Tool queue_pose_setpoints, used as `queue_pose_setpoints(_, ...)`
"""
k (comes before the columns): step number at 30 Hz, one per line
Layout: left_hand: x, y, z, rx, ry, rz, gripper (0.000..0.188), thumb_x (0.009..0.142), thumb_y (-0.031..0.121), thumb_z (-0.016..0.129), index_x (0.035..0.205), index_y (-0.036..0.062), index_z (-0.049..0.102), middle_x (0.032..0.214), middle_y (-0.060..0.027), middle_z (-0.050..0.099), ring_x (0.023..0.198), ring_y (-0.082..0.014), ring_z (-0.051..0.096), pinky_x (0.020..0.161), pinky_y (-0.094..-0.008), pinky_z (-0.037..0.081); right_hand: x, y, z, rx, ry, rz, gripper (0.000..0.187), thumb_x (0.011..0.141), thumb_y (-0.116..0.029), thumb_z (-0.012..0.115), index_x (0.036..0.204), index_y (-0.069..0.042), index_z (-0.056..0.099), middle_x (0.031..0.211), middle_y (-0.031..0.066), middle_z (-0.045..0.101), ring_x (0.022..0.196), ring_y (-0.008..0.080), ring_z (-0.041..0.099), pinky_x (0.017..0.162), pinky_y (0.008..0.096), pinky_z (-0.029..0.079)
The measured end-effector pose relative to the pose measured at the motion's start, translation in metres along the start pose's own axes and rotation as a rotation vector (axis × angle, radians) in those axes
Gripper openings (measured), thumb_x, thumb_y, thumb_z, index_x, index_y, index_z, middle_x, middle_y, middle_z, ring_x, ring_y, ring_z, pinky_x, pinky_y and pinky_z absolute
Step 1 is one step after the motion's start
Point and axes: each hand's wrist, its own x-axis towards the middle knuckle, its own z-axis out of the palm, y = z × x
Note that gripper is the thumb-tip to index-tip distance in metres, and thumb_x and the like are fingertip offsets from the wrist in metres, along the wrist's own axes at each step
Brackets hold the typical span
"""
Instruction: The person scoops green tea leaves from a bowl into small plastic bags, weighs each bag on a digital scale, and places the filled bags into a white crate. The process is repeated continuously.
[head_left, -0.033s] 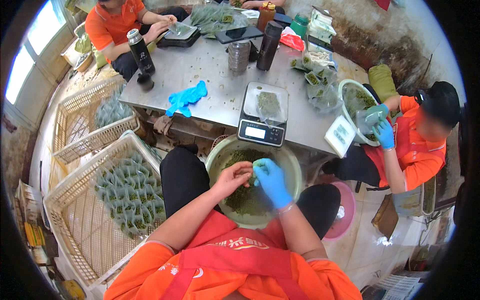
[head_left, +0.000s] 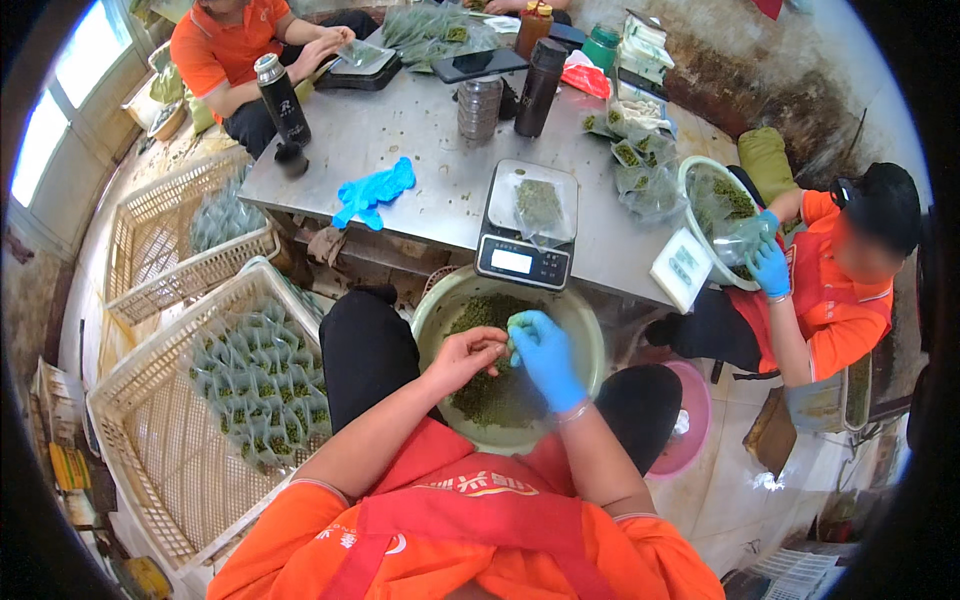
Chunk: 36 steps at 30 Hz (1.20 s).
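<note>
Over a pale green basin (head_left: 592,350) between my knees, my two hands meet almost fingertip to fingertip. My left hand (head_left: 465,358) is bare, its thumb and fingers drawn together. My right hand (head_left: 545,360), in a blue glove, is closed too, with green at its fingertips. Whatever either one pinches is too small to make out. Loose dark green bits (head_left: 485,402) lie in the basin below. Just beyond, a clear bag of green material (head_left: 538,207) rests on the pan of a digital scale (head_left: 523,262) at the table's near edge.
A metal table (head_left: 430,190) bears a blue glove (head_left: 374,194), bottles and filled bags. At left stand cream crates (head_left: 150,440), one holding rows of filled bags (head_left: 262,385). A co-worker (head_left: 835,270) at right handles a bag over another basin (head_left: 683,185); a pink basin (head_left: 695,430) sits by my right knee.
My right hand has shifted very slightly, its fingers a little higher. The co-worker at right has moved the clear bag a little. Otherwise things look the same.
</note>
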Motion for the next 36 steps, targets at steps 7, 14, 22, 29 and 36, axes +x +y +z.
queue_pose_setpoints(7,-0.002,-0.005,-0.005,-0.066,0.014,-0.04,0.021,0.091,0.015,0.052,0.103,-0.0021,0.055,0.088,-0.008,0.063,0.066,-0.0097,0.057,0.06,-0.0231,0.049,0.009,0.012,0.002,-0.222,0.061,-0.39,0.014,0.082,-0.009,0.062,0.095,-0.004,0.061,0.079,0.0058,0.06,0.058,0.0087,0.054,0.051,0.0236,0.047)
queue_pose_setpoints(14,-0.002,0.002,-0.003,-0.025,0.075,-0.041,0.02,0.092,0.014,0.052,0.102,-0.0021,0.055,0.085,-0.007,0.063,0.06,-0.0088,0.055,0.057,-0.0222,0.048,0.003,-0.015,-0.016,-0.31,-0.011,0.034,0.034,0.08,-0.022,0.067,0.11,-0.009,0.06,0.063,0.0037,0.055,0.046,0.0105,0.053,0.047,0.0255,0.045)
queue_pose_setpoints(22,0.001,-0.008,-0.009,0.039,0.057,-0.018,0.021,0.092,0.016,0.051,0.104,-0.0017,0.054,0.088,-0.0081,0.063,0.065,-0.0102,0.057,0.061,-0.0229,0.049,0.088,-0.049,-0.025,-0.959,0.115,-0.134,0.069,0.077,-0.025,0.062,0.138,-0.022,0.03,0.07,0.0127,0.061,0.068,0.0326,0.06,0.062,0.0426,0.047)
queue_pose_setpoints(29,-0.003,-0.006,-0.008,0.069,0.049,-0.018,0.019,0.092,0.014,0.051,0.103,-0.0015,0.054,0.088,-0.007,0.062,0.067,-0.0093,0.057,0.061,-0.0226,0.049,0.085,-0.03,-0.033,-0.897,0.261,-0.2,0.039,0.077,-0.024,0.062,0.114,-0.015,0.056,0.071,0.0093,0.062,0.066,0.0266,0.061,0.063,0.0365,0.048)
queue_pose_setpoints(36,-0.004,-0.002,-0.001,0.104,0.024,-0.028,0.018,0.091,0.014,0.052,0.102,-0.0009,0.055,0.088,-0.0067,0.064,0.066,-0.009,0.058,0.06,-0.0228,0.048,0.075,-0.042,-0.024,-0.887,0.263,-0.158,0.046,0.077,-0.023,0.062,0.122,-0.023,0.052,0.071,0.0113,0.061,0.065,0.0301,0.061,0.059,0.0399,0.047)
